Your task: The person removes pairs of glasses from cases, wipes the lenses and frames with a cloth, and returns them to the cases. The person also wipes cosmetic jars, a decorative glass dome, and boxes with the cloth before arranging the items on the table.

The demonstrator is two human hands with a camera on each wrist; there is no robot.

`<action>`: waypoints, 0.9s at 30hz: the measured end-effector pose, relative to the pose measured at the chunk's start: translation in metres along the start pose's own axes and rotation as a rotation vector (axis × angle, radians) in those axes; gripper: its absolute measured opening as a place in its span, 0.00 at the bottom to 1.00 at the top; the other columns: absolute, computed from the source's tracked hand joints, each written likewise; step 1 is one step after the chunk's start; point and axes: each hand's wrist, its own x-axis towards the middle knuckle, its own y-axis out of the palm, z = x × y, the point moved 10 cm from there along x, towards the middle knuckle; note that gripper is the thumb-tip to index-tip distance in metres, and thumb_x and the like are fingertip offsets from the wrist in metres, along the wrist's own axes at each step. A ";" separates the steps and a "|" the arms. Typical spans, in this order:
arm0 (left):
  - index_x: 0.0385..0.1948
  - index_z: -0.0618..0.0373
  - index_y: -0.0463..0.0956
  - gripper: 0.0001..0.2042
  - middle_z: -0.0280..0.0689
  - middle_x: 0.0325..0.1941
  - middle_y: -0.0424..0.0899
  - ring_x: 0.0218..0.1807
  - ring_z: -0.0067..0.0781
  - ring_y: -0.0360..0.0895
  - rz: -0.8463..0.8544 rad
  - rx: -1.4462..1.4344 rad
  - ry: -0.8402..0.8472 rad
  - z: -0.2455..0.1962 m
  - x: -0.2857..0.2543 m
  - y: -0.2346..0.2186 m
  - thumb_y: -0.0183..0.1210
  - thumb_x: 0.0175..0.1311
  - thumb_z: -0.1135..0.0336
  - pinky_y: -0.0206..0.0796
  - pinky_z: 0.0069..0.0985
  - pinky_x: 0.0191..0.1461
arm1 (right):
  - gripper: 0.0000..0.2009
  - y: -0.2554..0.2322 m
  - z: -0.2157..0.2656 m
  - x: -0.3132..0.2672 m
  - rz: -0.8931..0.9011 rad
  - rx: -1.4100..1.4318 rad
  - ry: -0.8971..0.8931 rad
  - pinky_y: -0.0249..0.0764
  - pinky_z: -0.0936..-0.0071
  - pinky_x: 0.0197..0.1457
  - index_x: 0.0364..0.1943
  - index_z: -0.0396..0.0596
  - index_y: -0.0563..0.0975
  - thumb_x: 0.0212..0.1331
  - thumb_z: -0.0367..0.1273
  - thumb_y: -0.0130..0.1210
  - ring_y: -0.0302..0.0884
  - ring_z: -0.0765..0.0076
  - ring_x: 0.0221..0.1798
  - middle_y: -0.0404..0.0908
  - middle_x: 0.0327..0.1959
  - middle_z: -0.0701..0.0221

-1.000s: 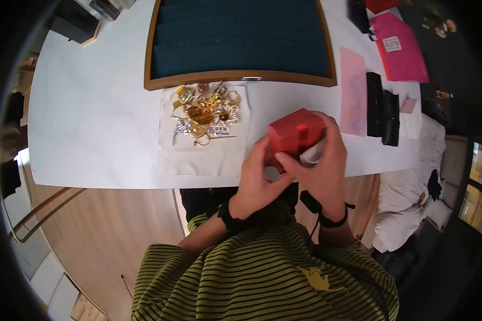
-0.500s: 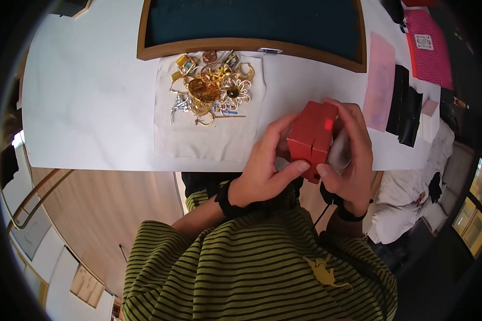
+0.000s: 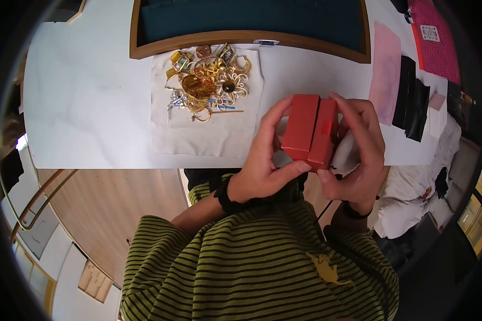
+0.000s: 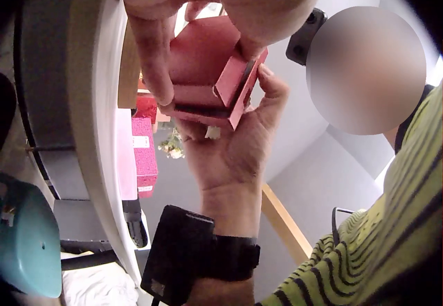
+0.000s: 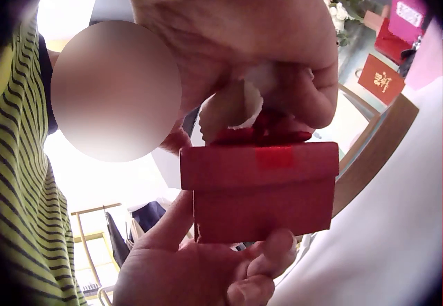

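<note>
Turned since 1 second ago, seam (image 3: 315, 125) upward: 1 red box (image 3: 301, 125). Gripped in curled fingers (image 3: 354, 119) of left hand (image 3: 260, 174) and right hand (image 3: 365, 152). Likely handier at lid (image 3: 324, 143).

1. Red box (image 5: 263, 214): lid (image 5: 221, 171) uppermost, overhanging the body; glossy red ribbon (image 5: 275, 158) on the lid's side.
2. Right hand (image 5: 256, 32): above the lid, fingers bent; white scalloped piece (image 5: 216, 118) between hand and lid.
3. Left hand (image 5: 190, 271): grips the box from below.
4. Background: wooden frame edge (image 5: 382, 150), pale flowers (image 5: 338, 14), red booklet (image 5: 377, 77) with gold marking.
5. Left margin: striped garment (image 5: 26, 147).
</note>
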 end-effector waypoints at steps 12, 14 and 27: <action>0.68 0.62 0.42 0.45 0.49 0.68 0.54 0.55 0.38 0.74 0.039 0.077 0.001 -0.001 -0.002 0.001 0.66 0.54 0.66 0.71 0.30 0.53 | 0.38 0.009 -0.002 0.001 0.049 0.033 -0.042 0.71 0.73 0.43 0.55 0.37 0.71 0.27 0.32 0.63 0.72 0.65 0.41 0.71 0.43 0.61; 0.68 0.62 0.42 0.45 0.48 0.68 0.54 0.57 0.37 0.73 0.014 0.036 -0.016 0.002 -0.002 -0.001 0.66 0.54 0.64 0.70 0.30 0.54 | 0.38 0.012 -0.005 0.000 0.061 0.041 -0.034 0.71 0.73 0.43 0.56 0.37 0.71 0.29 0.32 0.64 0.72 0.65 0.42 0.71 0.44 0.61; 0.65 0.67 0.52 0.41 0.48 0.65 0.61 0.67 0.39 0.60 -0.105 -0.015 -0.206 0.015 -0.011 -0.008 0.63 0.56 0.51 0.50 0.34 0.68 | 0.26 0.009 -0.029 0.003 0.054 0.210 0.133 0.70 0.73 0.41 0.48 0.42 0.74 0.42 0.33 0.69 0.74 0.64 0.40 0.75 0.42 0.65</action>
